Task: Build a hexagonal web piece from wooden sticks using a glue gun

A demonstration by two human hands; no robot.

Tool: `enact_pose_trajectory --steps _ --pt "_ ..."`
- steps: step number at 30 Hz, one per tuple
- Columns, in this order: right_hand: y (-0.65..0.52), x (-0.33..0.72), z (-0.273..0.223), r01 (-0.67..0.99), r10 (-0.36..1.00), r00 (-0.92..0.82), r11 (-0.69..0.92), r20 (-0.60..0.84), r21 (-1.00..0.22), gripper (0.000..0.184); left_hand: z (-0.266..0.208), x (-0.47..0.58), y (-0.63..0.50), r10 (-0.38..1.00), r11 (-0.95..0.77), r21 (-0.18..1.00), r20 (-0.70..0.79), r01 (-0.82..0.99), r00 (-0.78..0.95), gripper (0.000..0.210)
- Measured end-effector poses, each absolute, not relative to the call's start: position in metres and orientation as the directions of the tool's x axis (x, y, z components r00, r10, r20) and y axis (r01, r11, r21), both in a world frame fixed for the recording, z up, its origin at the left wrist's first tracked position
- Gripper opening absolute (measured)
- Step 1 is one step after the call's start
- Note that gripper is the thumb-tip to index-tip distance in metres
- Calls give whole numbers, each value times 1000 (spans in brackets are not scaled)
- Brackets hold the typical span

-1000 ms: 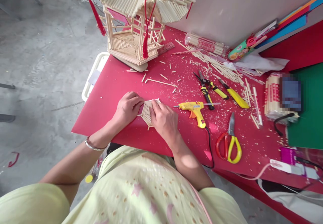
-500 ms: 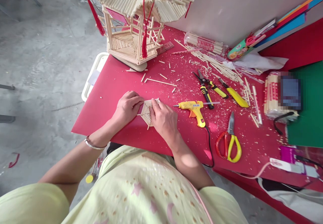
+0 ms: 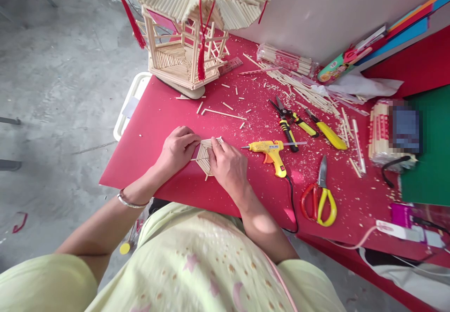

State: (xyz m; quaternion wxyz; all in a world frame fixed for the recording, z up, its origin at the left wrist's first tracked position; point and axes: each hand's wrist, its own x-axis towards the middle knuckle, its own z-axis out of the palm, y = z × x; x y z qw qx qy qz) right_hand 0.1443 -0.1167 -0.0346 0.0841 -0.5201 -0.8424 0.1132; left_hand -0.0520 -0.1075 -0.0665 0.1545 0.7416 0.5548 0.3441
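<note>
A small flat panel of glued wooden sticks lies on the red table near its front edge. My left hand presses on the panel's left side with curled fingers. On the panel's right side rests my right hand, its fingertips on the sticks at the top edge. Both hands hold the panel down between them and cover part of it.
A stick-built pavilion model with red tassels stands at the back left. To the right lie a yellow glue gun, pliers, a yellow utility knife, scissors, loose sticks and stick bundles. Sawdust covers the table.
</note>
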Motion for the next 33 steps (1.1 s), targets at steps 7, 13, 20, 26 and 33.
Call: enact_pose_trajectory --steps 7,13,20,26,33 --pt "-117 145 -35 856 896 -444 432 24 -285 48 -65 -51 -108 941 -305 621 312 722 129 22" --pt "-117 145 -34 858 897 -442 425 7 -288 49 -65 -50 -108 942 -301 626 314 720 120 22" --pt "-117 145 -35 857 896 -444 431 21 -284 50 -65 -51 -108 937 -314 621 326 718 128 22" --pt "-116 146 -36 856 893 -449 438 27 -276 49 -64 -51 -108 939 -309 623 318 718 128 22" --pt "-130 151 -24 839 888 -436 461 150 -289 47 -54 -58 -111 930 -254 677 367 691 -18 17"
